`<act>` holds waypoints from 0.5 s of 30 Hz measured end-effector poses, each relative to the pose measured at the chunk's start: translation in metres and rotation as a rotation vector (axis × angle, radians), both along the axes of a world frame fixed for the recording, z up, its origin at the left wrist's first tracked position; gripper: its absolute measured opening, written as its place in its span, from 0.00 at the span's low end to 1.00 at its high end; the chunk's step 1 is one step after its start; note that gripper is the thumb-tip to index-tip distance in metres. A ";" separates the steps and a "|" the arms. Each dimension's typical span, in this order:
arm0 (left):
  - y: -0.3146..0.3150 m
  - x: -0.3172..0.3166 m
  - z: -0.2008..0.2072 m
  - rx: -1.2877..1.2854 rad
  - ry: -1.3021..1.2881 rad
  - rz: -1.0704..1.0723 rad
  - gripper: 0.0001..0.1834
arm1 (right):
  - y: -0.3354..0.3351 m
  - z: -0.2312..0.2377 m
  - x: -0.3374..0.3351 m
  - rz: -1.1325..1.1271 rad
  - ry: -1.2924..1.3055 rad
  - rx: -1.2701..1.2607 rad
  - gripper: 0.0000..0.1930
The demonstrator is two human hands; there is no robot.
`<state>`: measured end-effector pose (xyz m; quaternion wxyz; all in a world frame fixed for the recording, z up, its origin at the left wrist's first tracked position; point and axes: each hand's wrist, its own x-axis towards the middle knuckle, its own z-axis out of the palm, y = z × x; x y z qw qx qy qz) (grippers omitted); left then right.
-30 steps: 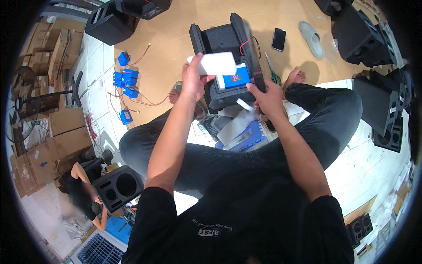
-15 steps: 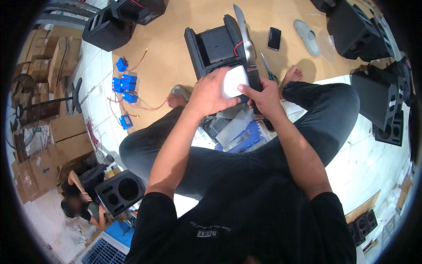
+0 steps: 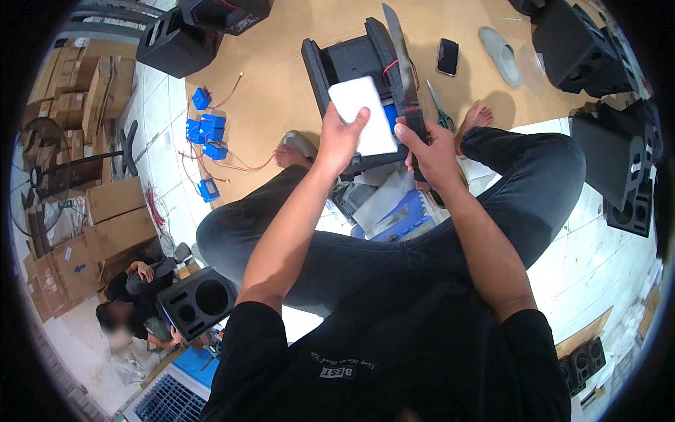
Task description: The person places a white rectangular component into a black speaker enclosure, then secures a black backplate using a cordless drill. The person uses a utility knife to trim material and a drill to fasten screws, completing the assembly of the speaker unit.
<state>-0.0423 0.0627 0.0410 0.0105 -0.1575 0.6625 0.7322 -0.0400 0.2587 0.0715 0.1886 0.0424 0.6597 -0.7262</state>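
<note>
In the head view, the left hand pinches a flat white block, thumb laid across its upper face and fingers hidden behind it. The right hand is closed around the dark handle of a long knife, whose blade points away from the body. The block is over the near end of an open black box, which is by the near edge of the cardboard sheet, about midway along. A blue pack shows inside the box, partly covered by the block. Toward the sheet's left edge are more blue packs with thin leads; scissors, a phone and a slipper are right of the box.

The main risk seems to be the blade. It appears to cross near a red wire at the box's wall, though depth is hard to judge, so a careless sweep could nick the insulation. If the knife turned toward the block, the left thumb would be exposed. A slip of its grip could drop the blade toward the bare right foot or onto the blue pack, whose wrapping could be pierced. The one-handed pinch might also let the block tilt and fall.
</note>
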 end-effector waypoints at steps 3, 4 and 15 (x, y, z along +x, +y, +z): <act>-0.005 -0.003 -0.008 0.320 -0.145 0.189 0.25 | 0.002 -0.003 -0.003 -0.019 -0.047 0.140 0.20; -0.009 -0.003 -0.010 0.259 -0.178 0.223 0.24 | 0.003 -0.005 -0.005 -0.055 -0.059 0.171 0.20; -0.012 0.005 -0.038 -0.070 -0.279 0.388 0.33 | 0.011 -0.036 -0.061 -0.381 -0.232 0.037 0.18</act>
